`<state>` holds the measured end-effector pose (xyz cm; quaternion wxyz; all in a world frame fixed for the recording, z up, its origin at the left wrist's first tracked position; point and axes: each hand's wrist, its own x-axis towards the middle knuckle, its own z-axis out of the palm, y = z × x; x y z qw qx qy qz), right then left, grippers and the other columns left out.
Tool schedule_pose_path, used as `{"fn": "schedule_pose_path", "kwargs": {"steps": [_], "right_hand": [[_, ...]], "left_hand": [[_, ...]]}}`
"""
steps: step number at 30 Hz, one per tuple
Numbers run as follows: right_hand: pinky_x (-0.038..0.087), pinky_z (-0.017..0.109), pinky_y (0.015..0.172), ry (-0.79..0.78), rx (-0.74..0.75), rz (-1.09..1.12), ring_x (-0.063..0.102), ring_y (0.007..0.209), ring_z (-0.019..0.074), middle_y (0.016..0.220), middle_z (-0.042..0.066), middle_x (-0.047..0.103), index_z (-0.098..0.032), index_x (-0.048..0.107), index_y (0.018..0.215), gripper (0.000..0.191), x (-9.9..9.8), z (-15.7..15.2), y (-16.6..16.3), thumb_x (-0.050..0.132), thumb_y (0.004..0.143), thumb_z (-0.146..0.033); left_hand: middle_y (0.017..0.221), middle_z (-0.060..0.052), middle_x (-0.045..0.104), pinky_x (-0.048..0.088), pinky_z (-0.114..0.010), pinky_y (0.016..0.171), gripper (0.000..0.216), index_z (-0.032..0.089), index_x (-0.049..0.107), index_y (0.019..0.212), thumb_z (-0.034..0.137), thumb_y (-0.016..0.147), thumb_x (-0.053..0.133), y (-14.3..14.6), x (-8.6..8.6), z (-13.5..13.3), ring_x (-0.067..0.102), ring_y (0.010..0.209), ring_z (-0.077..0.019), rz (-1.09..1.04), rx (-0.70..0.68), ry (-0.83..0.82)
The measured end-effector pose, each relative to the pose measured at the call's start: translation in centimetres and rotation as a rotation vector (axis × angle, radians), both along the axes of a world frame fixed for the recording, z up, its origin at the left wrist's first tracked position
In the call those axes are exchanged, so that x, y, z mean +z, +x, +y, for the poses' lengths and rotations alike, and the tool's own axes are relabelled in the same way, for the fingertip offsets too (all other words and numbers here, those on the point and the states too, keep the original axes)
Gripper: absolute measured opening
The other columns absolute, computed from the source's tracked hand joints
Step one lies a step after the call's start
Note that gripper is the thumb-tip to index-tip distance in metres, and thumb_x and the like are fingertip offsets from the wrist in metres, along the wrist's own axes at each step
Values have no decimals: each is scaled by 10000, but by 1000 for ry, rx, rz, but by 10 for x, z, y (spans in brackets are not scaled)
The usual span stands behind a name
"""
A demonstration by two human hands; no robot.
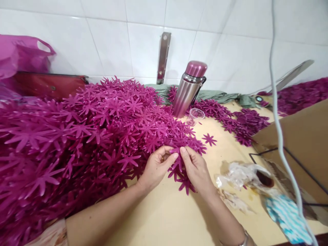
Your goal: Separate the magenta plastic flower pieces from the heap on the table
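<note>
My left hand [159, 165] and my right hand [196, 167] meet over the table, thumbs and fingers pinched on a magenta star-shaped fabric petal piece [176, 150] between them. More petal pieces [185, 184] of the same kind lie or hang just below my fingers; whether they are joined to the held one I cannot tell. A great heap of magenta petal pieces [123, 116] rises to the left and reaches up to my left hand. One loose petal piece [209, 139] lies flat beyond my right hand.
A steel flask [188, 90] with a pink lid stands behind, beside a clear plastic cup [196, 117]. At right are a cardboard box [299, 136], a hanging white cable [275, 102], crumpled plastic with brown residue [243, 174] and a blue-striped cloth [288, 217]. A red pouch [51, 85] lies left.
</note>
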<state>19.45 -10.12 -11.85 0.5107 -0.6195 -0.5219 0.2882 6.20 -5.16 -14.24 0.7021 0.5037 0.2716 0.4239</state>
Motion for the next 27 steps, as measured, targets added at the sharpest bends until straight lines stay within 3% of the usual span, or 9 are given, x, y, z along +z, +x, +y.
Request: {"fn": "schedule_pose_path", "kwargs": {"steps": [7,12,18,23,27], "right_hand": [[375,296,694,101,-106,-110,473,725,168,764,-5,516,-219,523,751,365,-1,2,3,481,1025,-456],[394,281,660,84,-235,107,463,692,158,731,-22,528,-214,608,827,305,-1,3,12,589,961,-487],[473,286,730,94,-201,419,574,765,170,812,-10,656,-218,689,910,246,-6,7,19,726,870,-458],[457,272,682,80,-225,485,546,724,155,776,-16,656,-211,697,867,258,-9,8,19,767,831,-457],[413,254,614,87,-252,457,474,647,131,694,-31,579,-202,634,764,342,-7,7,18,743,845,-516]], "left_hand": [[781,20,590,421,-231,703,241,154,657,911,391,905,701,-2,3,1,489,706,-97,88,6,62],[802,11,606,427,-239,715,246,158,661,906,401,900,700,-2,2,1,506,725,-108,103,36,75],[808,6,622,439,-245,705,269,176,665,951,434,887,711,-2,0,2,530,724,-117,73,150,28],[773,22,611,452,-231,679,263,199,644,984,434,887,713,-2,-3,2,536,687,-105,44,194,-17],[887,9,671,499,-242,757,363,228,598,1144,427,872,734,1,-5,2,606,772,-110,-39,198,-92]]}}
